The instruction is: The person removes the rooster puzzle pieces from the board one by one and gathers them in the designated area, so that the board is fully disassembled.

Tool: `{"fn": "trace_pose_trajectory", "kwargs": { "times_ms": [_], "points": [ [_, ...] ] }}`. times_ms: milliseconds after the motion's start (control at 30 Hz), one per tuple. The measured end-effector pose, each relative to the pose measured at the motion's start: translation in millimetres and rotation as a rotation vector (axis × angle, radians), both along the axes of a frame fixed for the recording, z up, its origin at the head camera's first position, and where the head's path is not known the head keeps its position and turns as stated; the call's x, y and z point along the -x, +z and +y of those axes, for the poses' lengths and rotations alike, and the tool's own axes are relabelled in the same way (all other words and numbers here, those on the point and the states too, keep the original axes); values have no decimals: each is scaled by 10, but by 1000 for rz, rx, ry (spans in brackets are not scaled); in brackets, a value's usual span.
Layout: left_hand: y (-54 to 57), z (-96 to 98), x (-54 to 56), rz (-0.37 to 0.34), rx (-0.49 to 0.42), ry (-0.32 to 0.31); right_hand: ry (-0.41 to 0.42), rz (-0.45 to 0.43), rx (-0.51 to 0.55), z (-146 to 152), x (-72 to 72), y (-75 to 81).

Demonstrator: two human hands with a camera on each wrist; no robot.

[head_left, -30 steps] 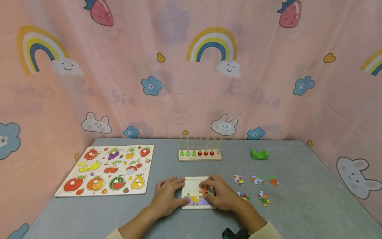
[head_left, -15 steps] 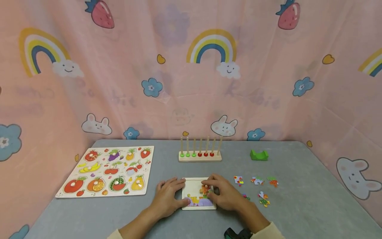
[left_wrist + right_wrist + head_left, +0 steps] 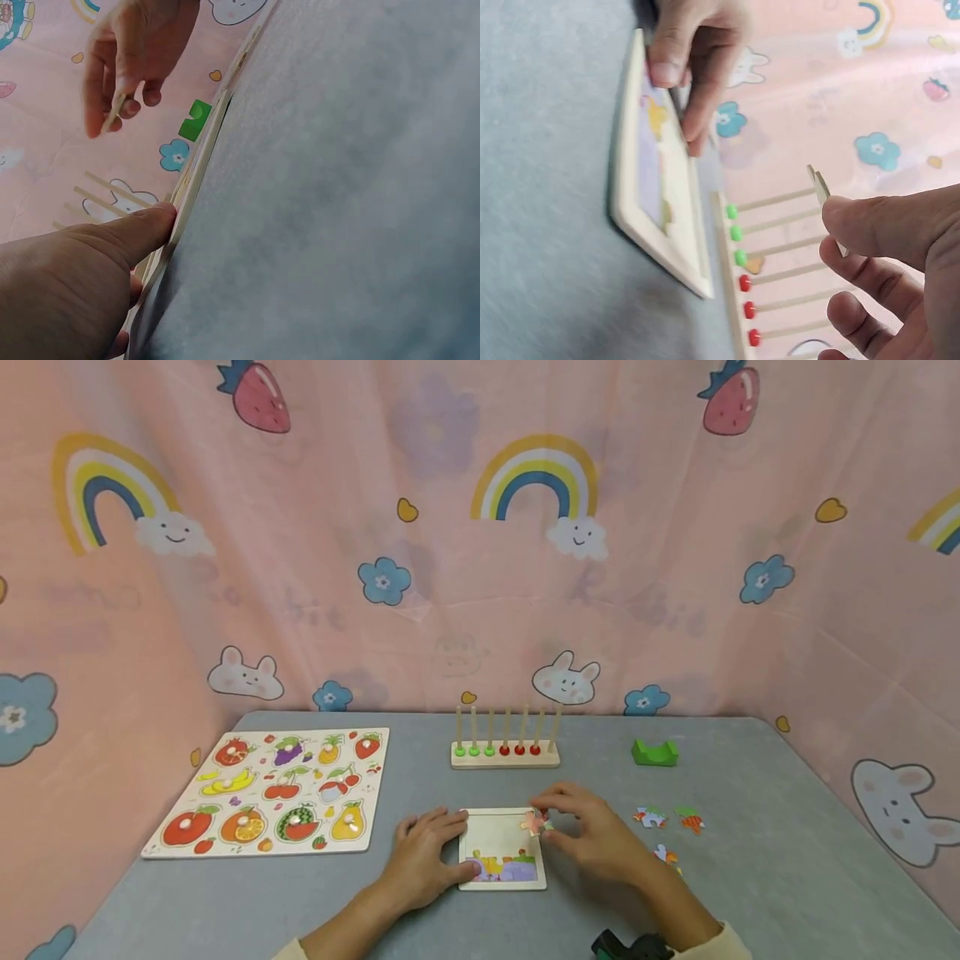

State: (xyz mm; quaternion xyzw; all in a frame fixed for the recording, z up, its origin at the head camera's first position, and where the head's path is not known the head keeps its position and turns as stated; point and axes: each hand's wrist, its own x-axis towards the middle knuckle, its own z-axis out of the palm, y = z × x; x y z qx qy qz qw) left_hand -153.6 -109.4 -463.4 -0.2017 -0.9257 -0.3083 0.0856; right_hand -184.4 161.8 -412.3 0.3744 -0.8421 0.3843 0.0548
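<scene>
A small wooden puzzle tray (image 3: 502, 887) lies on the grey table, its near row filled with purple and yellow jigsaw pieces (image 3: 510, 867). My left hand (image 3: 423, 862) grips the tray's left side, thumb over the near-left corner and fingers along the edge. My right hand (image 3: 600, 837) pinches an orange-pink jigsaw piece (image 3: 534, 822) between thumb and fingers, over the tray's far-right corner. In the right wrist view the held piece (image 3: 820, 186) appears edge-on, raised above the tray. The left wrist view has my left thumb (image 3: 150, 229) along the tray rim.
Loose jigsaw pieces (image 3: 650, 817) lie right of the tray, some hidden behind my right hand. Behind stands a peg rack (image 3: 505, 760) with green and red beads. A green block (image 3: 655, 753) is back right, a fruit puzzle board (image 3: 262, 810) at left.
My right hand has lifted the orange-pink jigsaw piece out of the tray and moved right and away with it. My left hand has stayed on the tray's left side.
</scene>
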Motion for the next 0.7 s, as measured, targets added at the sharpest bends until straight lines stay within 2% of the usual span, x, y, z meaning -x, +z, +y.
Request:
{"fn": "trace_pose_trajectory", "kwargs": {
  "times_ms": [200, 433, 700],
  "points": [
    [4, -1, -4, 0, -1, -3, -11, 79, 35, 120, -52, 102],
    [-8, -1, 4, 3, -2, -8, -75, 103, 8, 274, -121, 199],
    [-14, -6, 10, 11, 0, -2, -88, 91, 22, 482, -157, 252]
  ]
}}
